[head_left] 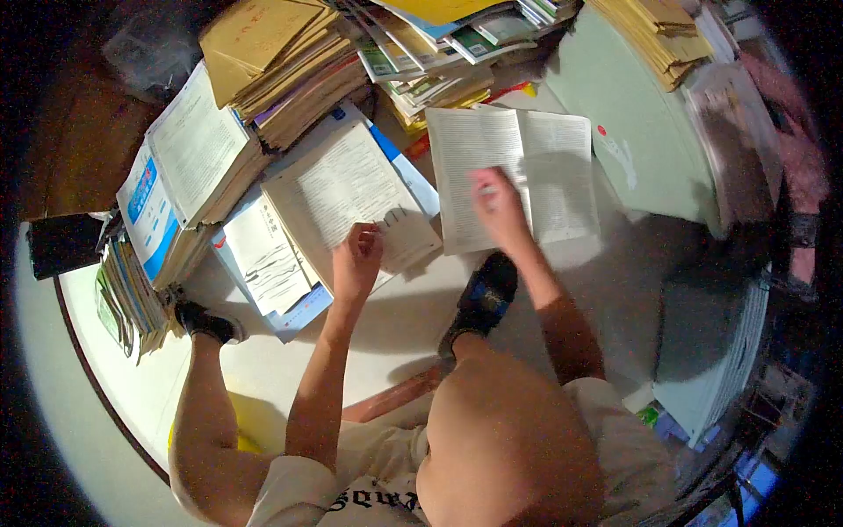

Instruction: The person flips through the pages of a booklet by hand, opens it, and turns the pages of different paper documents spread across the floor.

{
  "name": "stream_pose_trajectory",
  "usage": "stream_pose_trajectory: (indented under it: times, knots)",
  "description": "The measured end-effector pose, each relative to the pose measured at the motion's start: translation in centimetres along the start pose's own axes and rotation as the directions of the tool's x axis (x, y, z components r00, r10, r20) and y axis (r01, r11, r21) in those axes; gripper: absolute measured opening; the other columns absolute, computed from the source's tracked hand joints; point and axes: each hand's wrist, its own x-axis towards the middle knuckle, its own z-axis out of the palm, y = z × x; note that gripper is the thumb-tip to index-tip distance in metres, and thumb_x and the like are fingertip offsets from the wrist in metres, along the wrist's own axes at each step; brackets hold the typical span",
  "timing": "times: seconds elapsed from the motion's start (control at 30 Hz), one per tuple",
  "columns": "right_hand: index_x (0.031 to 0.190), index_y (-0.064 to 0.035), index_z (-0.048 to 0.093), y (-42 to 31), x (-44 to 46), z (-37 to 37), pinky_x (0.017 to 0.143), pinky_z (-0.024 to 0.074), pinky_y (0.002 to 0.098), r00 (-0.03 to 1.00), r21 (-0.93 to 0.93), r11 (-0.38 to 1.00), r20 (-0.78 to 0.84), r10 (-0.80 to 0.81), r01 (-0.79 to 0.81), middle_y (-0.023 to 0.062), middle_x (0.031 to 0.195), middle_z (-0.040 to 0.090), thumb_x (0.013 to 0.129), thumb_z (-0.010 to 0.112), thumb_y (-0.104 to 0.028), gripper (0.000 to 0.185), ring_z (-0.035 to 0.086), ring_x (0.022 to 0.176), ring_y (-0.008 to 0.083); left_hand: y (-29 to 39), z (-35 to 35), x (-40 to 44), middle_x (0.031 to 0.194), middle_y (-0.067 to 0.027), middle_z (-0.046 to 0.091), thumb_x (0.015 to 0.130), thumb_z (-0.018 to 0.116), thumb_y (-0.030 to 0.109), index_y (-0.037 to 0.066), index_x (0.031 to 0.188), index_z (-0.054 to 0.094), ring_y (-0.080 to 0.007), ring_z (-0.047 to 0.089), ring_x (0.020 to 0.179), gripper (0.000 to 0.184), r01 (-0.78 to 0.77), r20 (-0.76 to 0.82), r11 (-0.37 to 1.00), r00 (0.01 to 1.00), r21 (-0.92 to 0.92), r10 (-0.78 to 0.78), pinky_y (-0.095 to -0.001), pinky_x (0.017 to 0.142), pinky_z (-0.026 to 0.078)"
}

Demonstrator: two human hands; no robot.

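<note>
My left hand [358,250] is over the lower part of a stack of printed pages [338,189], fingers curled together near the paper and casting a shadow on it. Whether a sheet is pinched there is hidden. My right hand [498,200] hovers above an unfolded printed sheet [558,145] with a crease down its middle. Motion smears its fingers, and I cannot see anything in them. A white booklet [263,255] with dark strokes on its cover lies left of the page stack, on blue-and-white paper [303,312].
Brown envelopes [255,44] top a tall pile at the back left. Books and magazines [439,53] are stacked at the back. More printed papers [198,140] stand on the left. A pale green panel [641,123] leans at the right. My shoe [487,290] is close to the sheet.
</note>
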Motion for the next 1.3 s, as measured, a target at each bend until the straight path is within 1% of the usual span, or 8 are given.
stream_pose_trajectory:
  times: [0.13, 0.2, 0.3, 0.67, 0.9, 1.0, 1.17, 1.3]
  knots:
    - [0.12, -0.0018, 0.063, -6.2, -2.1, 6.0, 0.083, 0.0556, 0.0379, 0.984, 0.169, 0.985, 0.177, 0.015, -0.045, 0.015, 0.11, 0.061, 0.09, 0.067, -0.005, 0.031, 0.063, 0.099, 0.0279, -0.8, 0.2, -0.6, 0.082, -0.0141, 0.072, 0.091, 0.065, 0.004, -0.001, 0.108, 0.067, -0.0158, 0.067, 0.069, 0.018, -0.039, -0.033, 0.997, 0.999, -0.067, 0.037, -0.0303, 0.066, 0.053]
    - [0.123, 0.0001, 0.06, -6.0, -2.6, 8.7, 0.094, 0.0511, 0.0454, 0.988, -0.265, 0.957, 0.127, -0.083, 0.115, 0.0192, 0.114, 0.058, 0.088, 0.071, -0.013, 0.039, 0.059, 0.108, 0.037, -0.8, 0.1, -0.8, 0.082, -0.0146, 0.072, 0.091, 0.064, 0.002, -0.002, 0.109, 0.067, -0.0156, 0.065, 0.067, 0.018, -0.045, -0.031, 0.997, 0.999, -0.063, 0.043, -0.0303, 0.066, 0.053]
    - [0.127, 0.0005, 0.056, -7.0, -2.6, 10.7, 0.1, 0.0457, 0.0497, 0.999, -0.329, 0.944, 0.017, -0.028, 0.032, 0.0213, 0.119, 0.055, 0.085, 0.073, -0.017, 0.048, 0.053, 0.114, 0.0424, -1.1, 0.1, -1.0, 0.084, -0.0151, 0.071, 0.089, 0.064, 0.0, -0.002, 0.108, 0.067, -0.0165, 0.064, 0.067, 0.02, -0.013, -0.034, 0.996, 0.999, -0.085, 0.01, -0.0316, 0.067, 0.053]
    - [0.116, -0.005, 0.058, -8.1, -0.3, 11.0, 0.091, 0.0492, 0.0469, 0.997, -0.18, 0.981, -0.004, 0.074, -0.073, 0.0149, 0.113, 0.059, 0.083, 0.076, -0.014, 0.038, 0.058, 0.107, 0.0361, -1.3, 0.0, -1.3, 0.088, -0.0149, 0.068, 0.088, 0.067, 0.003, 0.001, 0.109, 0.064, -0.0222, 0.066, 0.074, 0.021, -0.147, -0.046, 0.983, 0.989, -0.109, 0.143, -0.0341, 0.072, 0.053]
    - [0.103, -0.0026, 0.057, -8.7, -0.3, 10.7, 0.085, 0.0495, 0.0494, 0.999, -0.345, 0.938, -0.007, 0.036, -0.036, 0.0153, 0.112, 0.059, 0.089, 0.07, -0.012, 0.021, 0.06, 0.103, 0.0376, -1.4, -0.2, -1.4, 0.092, -0.0135, 0.068, 0.09, 0.065, 0.001, 0.003, 0.11, 0.064, -0.0219, 0.067, 0.077, 0.02, -0.109, -0.045, 0.984, 0.994, -0.144, 0.103, -0.0345, 0.071, 0.054]
    - [0.102, -0.0019, 0.055, -8.9, -0.3, 10.2, 0.079, 0.0506, 0.0457, 0.999, -0.237, 0.971, -0.024, -0.039, 0.032, 0.0166, 0.103, 0.063, 0.093, 0.066, -0.008, 0.015, 0.062, 0.094, 0.0395, -0.1, -1.8, -1.8, 0.098, -0.0087, 0.068, 0.094, 0.062, 0.002, 0.003, 0.113, 0.064, -0.0188, 0.063, 0.078, 0.019, -0.041, -0.153, 0.97, 0.988, -0.241, 0.003, -0.0319, 0.071, 0.052]
    - [0.103, -0.0025, 0.054, -8.6, -0.1, 6.6, 0.069, 0.0462, 0.0288, 0.99, 0.283, 0.951, 0.102, 0.101, -0.126, 0.0079, 0.083, 0.065, 0.102, 0.061, -0.012, 0.011, 0.057, 0.072, 0.0144, -1.9, -5.0, 0.2, 0.111, -0.0079, 0.059, 0.104, 0.055, 0.014, 0.001, 0.121, 0.055, -0.0171, 0.055, 0.101, 0.021, -0.218, -0.679, 0.932, 0.733, -0.29, -0.039, -0.0322, 0.087, 0.047]
    - [0.117, -0.0044, 0.057, -7.2, -0.4, 1.5, 0.08, 0.048, 0.0276, 0.961, 0.646, 0.712, 0.165, 0.224, -0.277, 0.0006, 0.101, 0.065, 0.098, 0.07, -0.021, 0.029, 0.058, 0.091, 0.0101, -2.0, -7.3, 1.2, 0.131, -0.0123, 0.054, 0.107, 0.048, 0.039, 0.003, 0.132, 0.048, -0.0224, 0.051, 0.121, 0.043, -0.211, -0.487, 0.653, 0.829, -0.727, -0.274, -0.0377, 0.107, 0.039]
